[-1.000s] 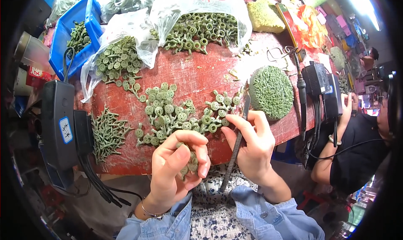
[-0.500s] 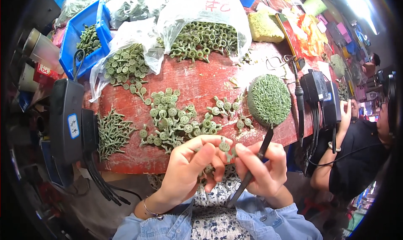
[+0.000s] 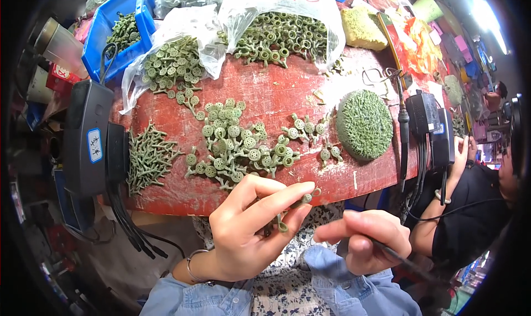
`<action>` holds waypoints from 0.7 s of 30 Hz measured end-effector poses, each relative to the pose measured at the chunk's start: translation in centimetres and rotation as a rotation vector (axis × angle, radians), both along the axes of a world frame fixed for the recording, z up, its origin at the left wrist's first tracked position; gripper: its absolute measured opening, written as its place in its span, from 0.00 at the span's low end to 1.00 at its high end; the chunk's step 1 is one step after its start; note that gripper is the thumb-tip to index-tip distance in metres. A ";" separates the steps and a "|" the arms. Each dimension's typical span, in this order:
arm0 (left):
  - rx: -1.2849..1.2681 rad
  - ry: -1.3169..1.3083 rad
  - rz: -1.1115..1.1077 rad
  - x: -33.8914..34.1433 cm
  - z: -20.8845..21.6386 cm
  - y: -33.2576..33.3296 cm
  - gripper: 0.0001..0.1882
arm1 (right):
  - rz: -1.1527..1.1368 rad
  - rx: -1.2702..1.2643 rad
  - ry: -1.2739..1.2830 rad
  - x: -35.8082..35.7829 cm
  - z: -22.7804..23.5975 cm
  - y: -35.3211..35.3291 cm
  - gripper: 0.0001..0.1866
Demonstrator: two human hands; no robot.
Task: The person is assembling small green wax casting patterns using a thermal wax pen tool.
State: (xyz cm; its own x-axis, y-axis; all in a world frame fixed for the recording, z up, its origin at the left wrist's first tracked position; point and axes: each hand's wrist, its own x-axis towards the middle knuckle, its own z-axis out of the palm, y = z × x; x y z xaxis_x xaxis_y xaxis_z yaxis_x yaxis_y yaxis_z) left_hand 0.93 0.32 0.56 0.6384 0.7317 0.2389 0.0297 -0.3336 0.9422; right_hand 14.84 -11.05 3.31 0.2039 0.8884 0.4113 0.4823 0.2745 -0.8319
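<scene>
Over the near edge of the red table (image 3: 354, 178), my left hand (image 3: 249, 227) pinches a small green lotus-pod piece (image 3: 307, 197) between thumb and fingers. Small open rings show at the piece's ends, and the fingers cover the rest. Lower right of it, my right hand (image 3: 370, 241) is closed on a dark pen-shaped tool (image 3: 395, 255), which slants down to the right and is smeared by motion. The two hands are apart. Beyond the left hand lies a loose heap of green lotus-pod pieces (image 3: 232, 133), with a smaller cluster (image 3: 304, 129) beside it.
Green stems (image 3: 149, 161) are piled at left, by a dark device (image 3: 88, 139). A round textured green block (image 3: 365, 125) stands at right, near a corded tool (image 3: 404, 128). Plastic bags of parts (image 3: 282, 34) and a blue bin (image 3: 91, 56) line the back. A co-worker (image 3: 459, 205) sits at right.
My right hand has drawn away to the right from the left one, and its tool has swung from steep to slanting lower right. The left hand has turned the piece. The view has shifted.
</scene>
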 end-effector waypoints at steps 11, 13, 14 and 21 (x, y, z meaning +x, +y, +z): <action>0.232 0.075 0.069 -0.2 0.0 -0.7 0.20 | -0.045 -0.053 0.067 -0.7 0.1 0.5 0.12; 0.285 0.114 0.085 -0.3 0.1 -0.9 0.20 | -0.108 -0.038 0.098 -1.1 -0.3 0.5 0.11; 0.260 0.141 0.075 -0.4 0.3 -1.0 0.20 | -0.109 -0.040 0.098 -1.0 -0.1 0.5 0.11; 0.053 0.106 -0.097 -0.6 0.2 0.0 0.18 | -0.203 -0.186 0.534 -0.9 0.1 0.2 0.09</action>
State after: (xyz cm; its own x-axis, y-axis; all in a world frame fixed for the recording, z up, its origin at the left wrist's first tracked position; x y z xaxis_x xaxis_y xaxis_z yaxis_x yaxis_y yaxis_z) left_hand 0.37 0.33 0.72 0.7294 0.6533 0.2031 0.0931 -0.3888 0.9166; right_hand 13.93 -10.85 3.46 0.5128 0.8573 0.0464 0.0118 0.0470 -0.9988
